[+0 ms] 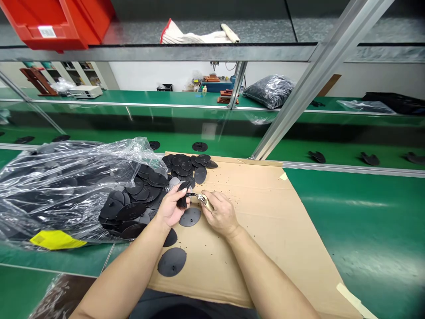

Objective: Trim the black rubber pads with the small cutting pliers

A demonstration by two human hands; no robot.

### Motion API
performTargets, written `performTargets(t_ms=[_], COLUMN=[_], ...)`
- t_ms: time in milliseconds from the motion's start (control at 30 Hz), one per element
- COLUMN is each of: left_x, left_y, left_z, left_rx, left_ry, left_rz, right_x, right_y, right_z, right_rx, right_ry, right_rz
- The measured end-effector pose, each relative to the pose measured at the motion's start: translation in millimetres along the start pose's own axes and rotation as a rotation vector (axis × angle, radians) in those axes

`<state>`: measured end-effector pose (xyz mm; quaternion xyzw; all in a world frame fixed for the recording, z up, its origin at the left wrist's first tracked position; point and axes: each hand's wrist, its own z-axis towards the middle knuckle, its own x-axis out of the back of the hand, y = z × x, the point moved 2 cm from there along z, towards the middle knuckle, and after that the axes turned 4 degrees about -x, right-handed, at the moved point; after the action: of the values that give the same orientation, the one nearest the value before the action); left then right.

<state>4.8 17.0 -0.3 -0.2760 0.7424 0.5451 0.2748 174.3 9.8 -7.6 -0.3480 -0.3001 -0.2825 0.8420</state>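
My left hand [170, 208] is closed around a black plastic disc part [183, 201], held up on its edge above the cardboard. In my right hand [222, 213] is a pair of small nippers [201, 198] with pale handles. Their metal jaws meet a thin black stub sticking out from the part; whether they grip it cannot be made out. Just below my hands a flat black oval disc [190, 217] lies on the cardboard sheet [265, 221]. Another oval disc [171, 262] with a small raised peg rests nearer to me, and a third is partly covered by my left forearm.
Left of my hands, many black discs [133, 212] spill from a clear plastic bag [66, 177]. More discs [186, 165] are heaped at the cardboard's far edge. Tiny black scraps dot the cardboard. A slanted metal post [292, 102] rises behind it; a red bin [59, 22] stands on the shelf.
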Motion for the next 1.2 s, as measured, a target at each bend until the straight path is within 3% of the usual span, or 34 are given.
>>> performTargets(t_ms=[500,833,1200], left_x=[0.8,5.8,7.8], left_y=[-5.0,-3.9,-3.0], left_z=[0.6,3.6,6.0], left_rx=[-0.034,-0.129,-0.06], left_ry=[0.05,0.019,0.017], left_rz=[-0.013,0.024,-0.051], right_x=[0.1,-1.1,2.1], right_y=[1.3,5.1,1.0], right_z=[-1.8,-1.3,-0.8], right_rx=[-0.007,-0.233,-0.213], right_ry=[-0.026,0.014,0.0], right_rz=[-0.105,0.184,0.219])
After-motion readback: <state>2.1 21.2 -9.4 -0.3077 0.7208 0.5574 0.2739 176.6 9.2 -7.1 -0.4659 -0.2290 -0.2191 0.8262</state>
